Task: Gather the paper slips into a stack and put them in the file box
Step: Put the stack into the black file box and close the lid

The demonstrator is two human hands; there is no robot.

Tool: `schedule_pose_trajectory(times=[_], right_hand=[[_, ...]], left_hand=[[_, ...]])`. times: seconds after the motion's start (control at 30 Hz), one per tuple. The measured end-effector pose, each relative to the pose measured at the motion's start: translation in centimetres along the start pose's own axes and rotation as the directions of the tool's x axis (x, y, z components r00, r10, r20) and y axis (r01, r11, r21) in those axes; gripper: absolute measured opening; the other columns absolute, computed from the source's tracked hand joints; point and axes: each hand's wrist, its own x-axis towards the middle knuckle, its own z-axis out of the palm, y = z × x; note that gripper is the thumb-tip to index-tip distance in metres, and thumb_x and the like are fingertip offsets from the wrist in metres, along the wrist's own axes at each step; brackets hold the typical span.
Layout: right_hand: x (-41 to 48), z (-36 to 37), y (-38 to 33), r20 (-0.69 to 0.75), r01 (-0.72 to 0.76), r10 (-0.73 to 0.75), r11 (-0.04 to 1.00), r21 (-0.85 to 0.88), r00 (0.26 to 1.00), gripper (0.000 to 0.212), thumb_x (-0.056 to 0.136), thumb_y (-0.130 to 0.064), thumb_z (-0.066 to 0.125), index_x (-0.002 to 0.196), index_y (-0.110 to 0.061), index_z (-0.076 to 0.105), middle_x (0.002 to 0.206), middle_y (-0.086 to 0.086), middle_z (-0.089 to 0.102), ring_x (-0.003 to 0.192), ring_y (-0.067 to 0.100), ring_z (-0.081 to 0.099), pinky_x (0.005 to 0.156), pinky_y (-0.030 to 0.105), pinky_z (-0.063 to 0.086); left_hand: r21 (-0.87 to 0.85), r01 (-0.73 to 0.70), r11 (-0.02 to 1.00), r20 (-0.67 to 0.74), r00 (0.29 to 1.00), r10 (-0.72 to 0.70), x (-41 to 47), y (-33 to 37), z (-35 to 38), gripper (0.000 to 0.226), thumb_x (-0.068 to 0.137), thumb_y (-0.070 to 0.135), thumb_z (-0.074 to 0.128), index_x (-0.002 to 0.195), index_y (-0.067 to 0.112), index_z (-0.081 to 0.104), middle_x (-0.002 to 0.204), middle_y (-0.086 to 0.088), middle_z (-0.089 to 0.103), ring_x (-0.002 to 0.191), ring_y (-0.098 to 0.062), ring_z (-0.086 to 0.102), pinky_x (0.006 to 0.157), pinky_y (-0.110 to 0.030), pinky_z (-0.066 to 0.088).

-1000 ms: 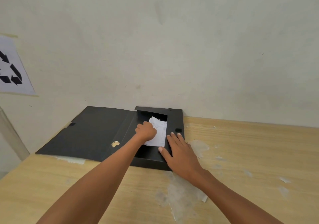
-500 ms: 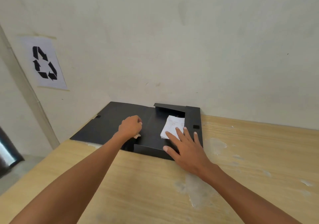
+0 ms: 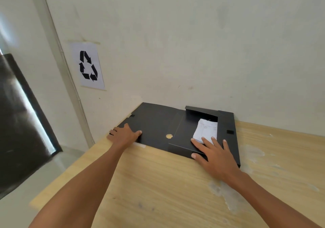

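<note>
A black file box (image 3: 228, 122) lies open against the wall on the wooden table. A white stack of paper slips (image 3: 206, 128) rests inside its tray. The box's wide lid flap (image 3: 154, 122) lies flat to the left. My left hand (image 3: 124, 135) grips the flap's left front corner, thumb on top and fingers curled over the edge. My right hand (image 3: 213, 153) lies flat with spread fingers on the box's front wall, fingertips touching the near edge of the slips.
The wooden table (image 3: 158, 183) has pale worn patches at the right. Its left edge runs close to my left hand. A recycling sign (image 3: 88, 66) hangs on the wall. A dark panel (image 3: 19, 120) stands at the far left.
My left hand left the slips in the box and moved left across the flap to its corner. The right hand stayed on the box's front. The view swung left.
</note>
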Motion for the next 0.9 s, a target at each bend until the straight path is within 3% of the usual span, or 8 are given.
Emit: schedule_pose_trajectory(times=[0.1, 0.27, 0.47, 0.7, 0.83, 0.9], right_hand=[[0.0, -0.2, -0.1, 0.002, -0.001, 0.001, 1.000, 0.000, 1.000, 0.077, 0.080, -0.075, -0.003, 0.153, -0.052, 0.007, 0.165, -0.007, 0.019, 0.154, 0.025, 0.010, 0.121, 0.056, 0.000], [-0.2, -0.2, -0.3, -0.006, 0.000, 0.000, 1.000, -0.020, 1.000, 0.081, 0.077, -0.075, -0.007, 0.153, -0.051, 0.008, 0.165, -0.007, 0.020, 0.154, 0.025, 0.012, 0.122, 0.056, 0.001], [0.0, 0.2, -0.3, -0.015, -0.003, 0.002, 0.999, -0.042, 1.000, 0.082, 0.076, -0.075, -0.010, 0.153, -0.051, 0.008, 0.164, -0.008, 0.021, 0.153, 0.025, 0.015, 0.121, 0.057, 0.002], [0.1, 0.1, -0.3, -0.020, 0.002, -0.002, 1.000, -0.031, 1.000, 0.084, 0.076, -0.075, -0.011, 0.153, -0.050, 0.010, 0.164, -0.007, 0.024, 0.153, 0.027, 0.016, 0.121, 0.058, 0.002], [0.0, -0.2, -0.4, -0.011, -0.002, 0.002, 1.000, -0.014, 1.000, 0.087, 0.073, -0.075, -0.012, 0.153, -0.050, 0.011, 0.164, -0.007, 0.024, 0.153, 0.027, 0.016, 0.121, 0.058, 0.002], [0.1, -0.3, -0.4, 0.001, 0.002, -0.002, 1.000, -0.007, 1.000, 0.088, 0.072, -0.076, -0.012, 0.153, -0.050, 0.010, 0.164, -0.007, 0.023, 0.153, 0.027, 0.014, 0.121, 0.059, 0.000]], left_hand=[[-0.015, 0.018, 1.000, 0.016, 1.000, -0.017, 0.4, -0.4, -0.5, 0.096, 0.070, 0.083, 0.051, 0.143, 0.022, 0.044, 0.154, -0.026, 0.035, 0.143, -0.046, 0.028, 0.115, -0.059, 0.022], [-0.025, -0.006, 1.000, -0.049, 0.999, 0.005, 0.5, -0.6, -1.5, 0.092, 0.073, 0.081, 0.057, 0.136, 0.014, 0.052, 0.141, -0.019, 0.048, 0.133, -0.038, 0.040, 0.107, -0.049, 0.034], [-0.119, 0.030, 0.992, -0.058, 0.998, -0.037, 1.5, -1.3, -2.7, 0.080, 0.079, 0.072, 0.058, 0.128, 0.009, 0.059, 0.136, -0.018, 0.053, 0.130, -0.039, 0.044, 0.106, -0.048, 0.037], [-0.304, -0.017, 0.953, 0.036, 0.999, 0.029, 2.2, -1.4, -3.1, 0.092, 0.079, 0.083, 0.042, 0.120, 0.003, 0.063, 0.129, -0.019, 0.062, 0.120, -0.040, 0.054, 0.104, -0.047, 0.043], [-0.574, -0.022, 0.819, 0.079, 0.993, 0.082, 1.7, -0.5, -3.4, 0.091, 0.083, 0.074, 0.052, 0.130, -0.004, 0.059, 0.126, -0.028, 0.063, 0.114, -0.044, 0.062, 0.097, -0.048, 0.050], [-0.735, 0.025, 0.678, 0.110, 0.990, 0.083, 1.1, 0.1, -3.4, 0.080, 0.082, 0.068, 0.060, 0.118, -0.005, 0.062, 0.102, -0.027, 0.068, 0.092, -0.041, 0.068, 0.080, -0.044, 0.057]])
